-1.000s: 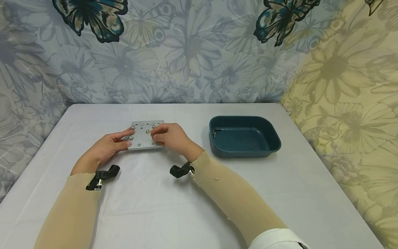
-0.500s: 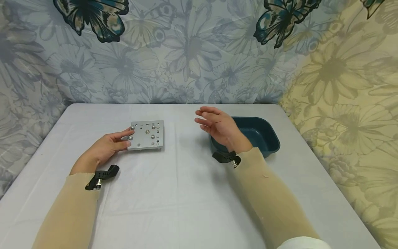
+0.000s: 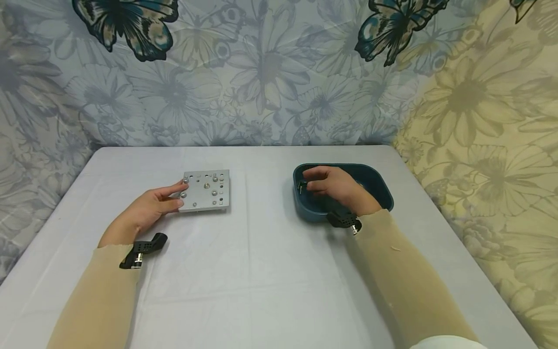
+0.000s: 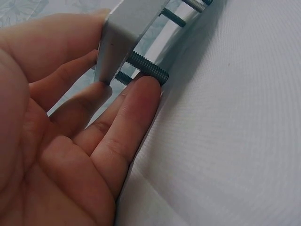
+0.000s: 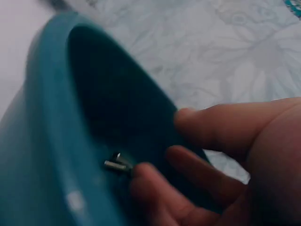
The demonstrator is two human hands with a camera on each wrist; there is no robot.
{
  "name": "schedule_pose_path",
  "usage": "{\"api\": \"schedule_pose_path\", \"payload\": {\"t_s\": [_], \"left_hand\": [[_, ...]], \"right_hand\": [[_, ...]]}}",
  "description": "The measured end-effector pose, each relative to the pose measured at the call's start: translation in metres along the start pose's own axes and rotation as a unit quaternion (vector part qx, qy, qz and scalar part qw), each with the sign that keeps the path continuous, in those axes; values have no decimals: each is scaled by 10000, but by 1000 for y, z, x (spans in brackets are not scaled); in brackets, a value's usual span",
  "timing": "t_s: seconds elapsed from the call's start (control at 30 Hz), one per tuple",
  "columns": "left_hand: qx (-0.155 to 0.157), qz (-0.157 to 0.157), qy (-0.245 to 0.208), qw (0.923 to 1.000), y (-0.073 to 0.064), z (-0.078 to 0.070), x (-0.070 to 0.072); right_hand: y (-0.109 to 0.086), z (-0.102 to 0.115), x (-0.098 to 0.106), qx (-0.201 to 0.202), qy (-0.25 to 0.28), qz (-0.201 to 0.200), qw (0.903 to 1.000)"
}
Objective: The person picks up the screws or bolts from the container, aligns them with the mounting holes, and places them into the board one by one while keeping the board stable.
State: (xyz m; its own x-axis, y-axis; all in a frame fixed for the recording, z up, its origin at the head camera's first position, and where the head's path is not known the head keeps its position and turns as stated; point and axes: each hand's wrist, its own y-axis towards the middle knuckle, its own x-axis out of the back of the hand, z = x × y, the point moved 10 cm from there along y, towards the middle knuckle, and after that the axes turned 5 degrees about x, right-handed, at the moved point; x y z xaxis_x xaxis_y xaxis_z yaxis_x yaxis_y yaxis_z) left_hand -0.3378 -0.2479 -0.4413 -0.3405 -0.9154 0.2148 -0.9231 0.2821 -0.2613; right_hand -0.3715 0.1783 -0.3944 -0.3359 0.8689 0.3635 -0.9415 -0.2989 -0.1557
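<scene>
Beige sleeves [image 3: 414, 281] covered both forearms, which reached forward over a white cloth [image 3: 218, 291]. Bent slightly inward at the wrist, the left hand [image 3: 146, 211] pinched the left edge of a metal plate [image 3: 200, 196] between thumb and fingers, and beneath it one fingertip lay at the end of a threaded bolt [image 4: 153, 68]. That plate sat left of centre on the cloth, well apart from a teal bin [image 3: 311, 213] on the right. Palm down, the right hand [image 3: 342, 189] dipped into the bin, its fingers half bent and a clear gap between them and the thumb. One fingertip was just beside small metal pieces [image 5: 116, 165]; whether it touched them could not be told
</scene>
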Motion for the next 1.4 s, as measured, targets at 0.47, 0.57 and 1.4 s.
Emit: {"api": "schedule_pose_path", "payload": {"t_s": [0.47, 0.57, 1.4], "left_hand": [[116, -103, 162, 9997, 0, 2, 2], [94, -84, 216, 9997, 0, 3, 2], [142, -73, 322, 9994, 1, 3, 2]], "right_hand": [[12, -10, -13, 342, -2343, 641, 9695], [12, -7, -16, 501, -2498, 684, 9646], [19, 2, -33, 1320, -4225, 747, 8936]]}}
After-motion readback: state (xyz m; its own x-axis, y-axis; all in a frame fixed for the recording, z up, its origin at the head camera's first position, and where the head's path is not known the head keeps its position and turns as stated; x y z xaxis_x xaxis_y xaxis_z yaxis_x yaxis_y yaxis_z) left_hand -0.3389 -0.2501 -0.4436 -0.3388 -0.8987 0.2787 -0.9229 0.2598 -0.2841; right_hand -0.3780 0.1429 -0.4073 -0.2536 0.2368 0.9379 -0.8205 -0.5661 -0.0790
